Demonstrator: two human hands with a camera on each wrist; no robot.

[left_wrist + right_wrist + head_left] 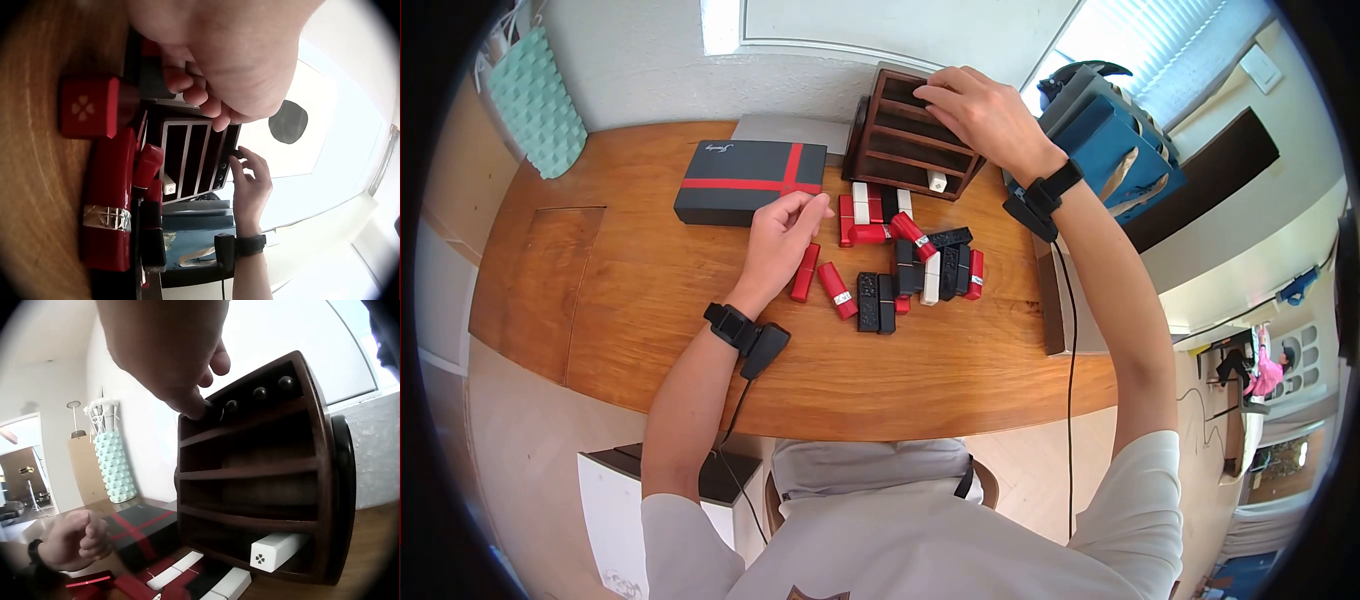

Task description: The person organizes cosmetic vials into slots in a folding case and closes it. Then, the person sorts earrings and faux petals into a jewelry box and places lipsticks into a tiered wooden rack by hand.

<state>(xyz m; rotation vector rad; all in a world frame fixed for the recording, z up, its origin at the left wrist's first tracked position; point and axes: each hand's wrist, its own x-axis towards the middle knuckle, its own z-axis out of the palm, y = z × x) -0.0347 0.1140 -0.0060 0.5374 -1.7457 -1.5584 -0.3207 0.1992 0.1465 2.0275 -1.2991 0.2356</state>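
My right hand (990, 115) reaches to the top row of a dark wooden shelf rack (262, 517). Thumb and fingertips pinch a small dark round-ended piece (236, 152) there. Beside it in that row stand several similar dark round ends (260, 393). A white square tube (270, 555) lies in the bottom row, its clover-marked end facing out. My left hand (780, 235) hovers over the table by the gift box, fingers loosely curled and holding nothing visible. Near it lie red lipstick tubes (837, 290) with a silver band. Black tubes (867, 302) and white tubes (931, 278) lie in front of the rack.
A dark gift box (740, 165) with a red ribbon sits left of the rack on the wooden table (650, 260). Blue paper bags (1115, 150) stand to the right. A mint-green textured vase (535, 105) is at the far left, and a wall closes off the back.
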